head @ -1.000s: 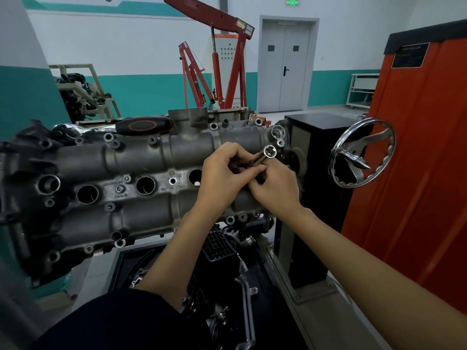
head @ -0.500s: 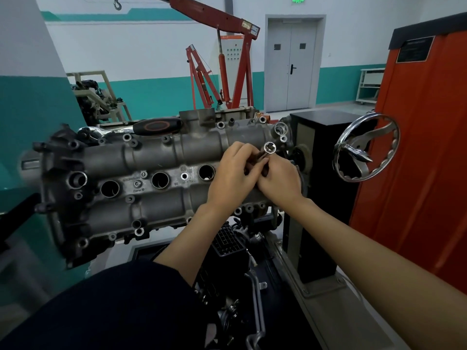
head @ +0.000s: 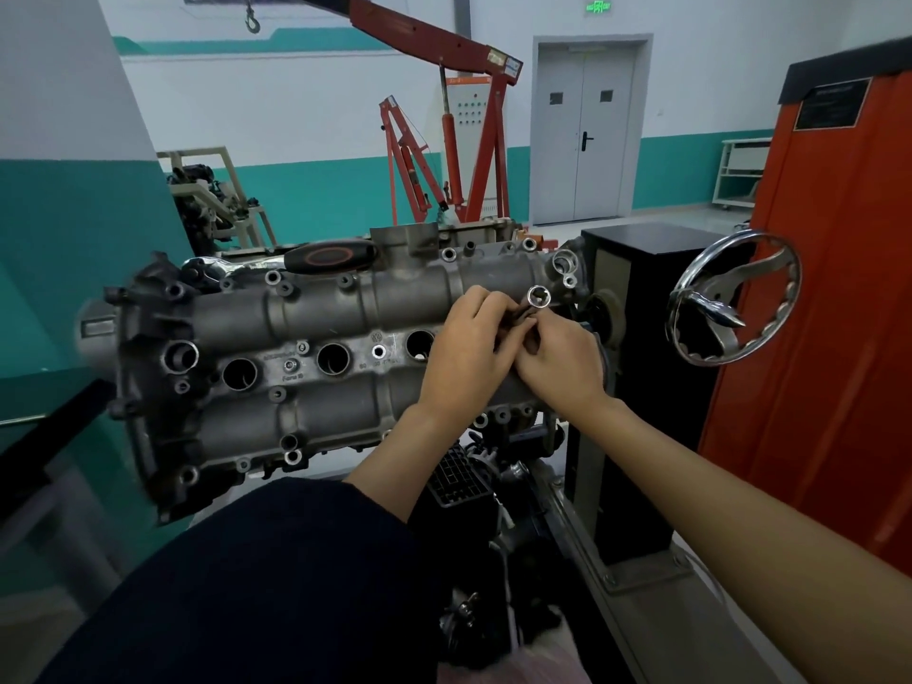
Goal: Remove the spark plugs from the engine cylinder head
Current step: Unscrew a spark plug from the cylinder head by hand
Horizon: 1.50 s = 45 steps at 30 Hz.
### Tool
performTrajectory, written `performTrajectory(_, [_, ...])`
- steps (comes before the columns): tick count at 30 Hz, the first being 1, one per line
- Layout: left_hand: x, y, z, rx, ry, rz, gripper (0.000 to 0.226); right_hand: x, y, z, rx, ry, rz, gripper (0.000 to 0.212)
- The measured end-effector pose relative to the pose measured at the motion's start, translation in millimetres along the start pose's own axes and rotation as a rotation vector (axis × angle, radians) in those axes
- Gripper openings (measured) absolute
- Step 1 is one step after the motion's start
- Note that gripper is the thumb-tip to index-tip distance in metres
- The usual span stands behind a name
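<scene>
Grey cast-aluminium engine cylinder head (head: 316,367) was carried on its side on a stand, so that the row of round plug wells (head: 333,358) faced the person. A ratchet with a black, red-ringed handle (head: 329,255) was laid along its top edge, probably to be kept within reach. At the rightmost well the left hand (head: 469,353) and right hand (head: 560,360) were held together, fingers curled round a chrome tubular socket (head: 538,297), seemingly to be steadied while seated. No spark plug could be seen. A chrome handwheel (head: 733,298) was fitted to the stand.
</scene>
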State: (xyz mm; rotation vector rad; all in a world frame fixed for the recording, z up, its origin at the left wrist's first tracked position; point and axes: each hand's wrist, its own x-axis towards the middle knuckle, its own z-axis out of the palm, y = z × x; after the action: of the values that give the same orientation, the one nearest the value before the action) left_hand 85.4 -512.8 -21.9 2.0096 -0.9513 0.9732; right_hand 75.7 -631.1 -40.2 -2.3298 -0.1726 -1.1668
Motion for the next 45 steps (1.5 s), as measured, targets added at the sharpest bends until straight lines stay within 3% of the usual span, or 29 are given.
performTrajectory(6, [-3, 0, 3, -0.013, 0.079, -0.08, 0.03, 2, 4, 3, -0.046, -0.044, 0.063, 0.017])
performTrajectory(11, [-3, -4, -1, -0.089, -0.005, -0.003, 0.012, 0, 7, 4, -0.052, -0.063, 0.046, 0.019])
performTrajectory(18, [-3, -9, -1, -0.117, -0.012, 0.055, 0.017, -1, 8, 5, -0.067, -0.045, 0.057, 0.017])
performTrajectory(24, [-2, -10, -5, -0.144, -0.087, 0.023, 0.016, -1, 5, 4, -0.067, -0.032, 0.063, 0.017])
performTrajectory(34, [-2, -11, -9, -0.266, -0.054, -0.02, 0.02, -1, 6, 3, -0.012, -0.013, 0.08, 0.026])
performTrajectory(41, [-5, -9, -5, -0.163, -0.047, -0.056, 0.017, -3, 8, 6, -0.032, 0.006, 0.063, 0.02])
performTrajectory(45, [-3, -9, -7, -0.197, -0.092, -0.086, 0.018, -2, 9, 8, -0.048, 0.018, 0.064, 0.034])
